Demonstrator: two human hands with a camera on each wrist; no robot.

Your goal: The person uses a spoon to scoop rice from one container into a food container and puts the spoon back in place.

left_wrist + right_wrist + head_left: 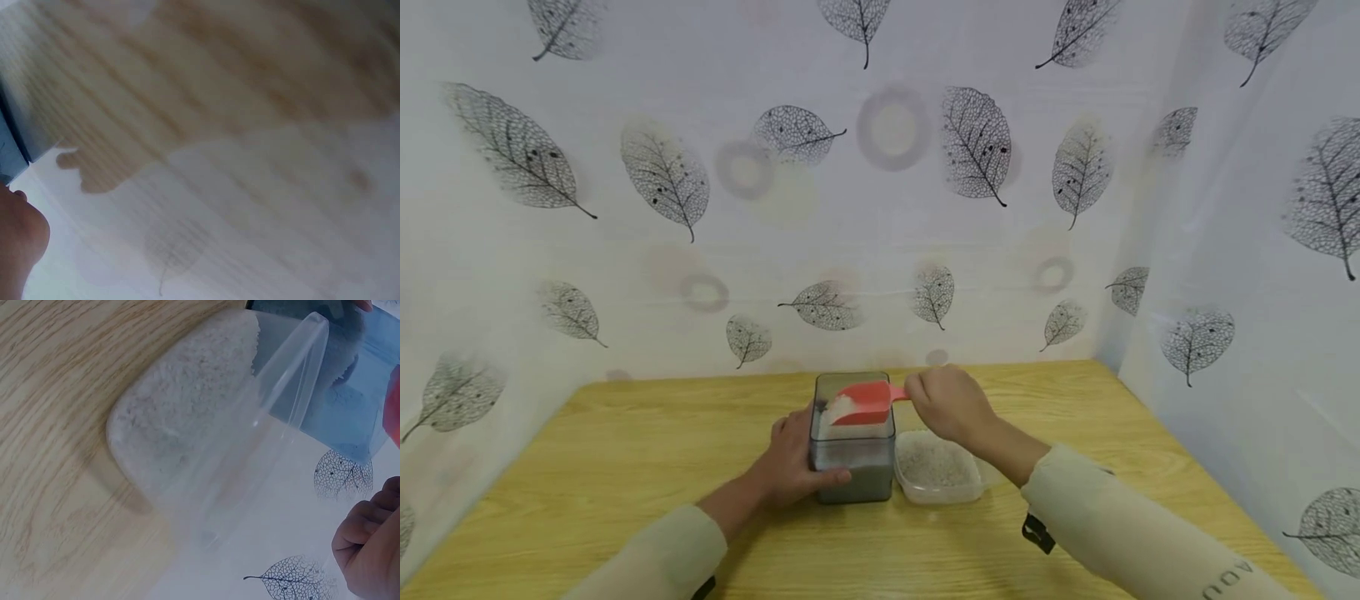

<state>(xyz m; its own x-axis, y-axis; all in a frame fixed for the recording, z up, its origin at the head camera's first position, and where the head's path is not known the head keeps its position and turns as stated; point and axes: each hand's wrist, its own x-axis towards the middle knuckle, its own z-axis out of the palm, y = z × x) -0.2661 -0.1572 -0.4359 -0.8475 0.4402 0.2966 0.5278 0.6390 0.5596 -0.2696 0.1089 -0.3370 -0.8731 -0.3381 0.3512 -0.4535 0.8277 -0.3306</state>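
My right hand grips the handle of a red scoop holding white grains that look like rice. The scoop is over the open top of a tall, see-through grey container, tilted toward its left side. White grains show inside that container. My left hand steadies the container from the left, thumb along the front and fingers behind. In the left wrist view only part of the left hand shows beside the container's corner. The right wrist view catches the curled right hand and the scoop's edge.
A low clear plastic tub of white grains stands right of the container, under my right forearm. Both sit on a wood-grain table. A leaf-patterned curtain rises behind the table and along its sides.
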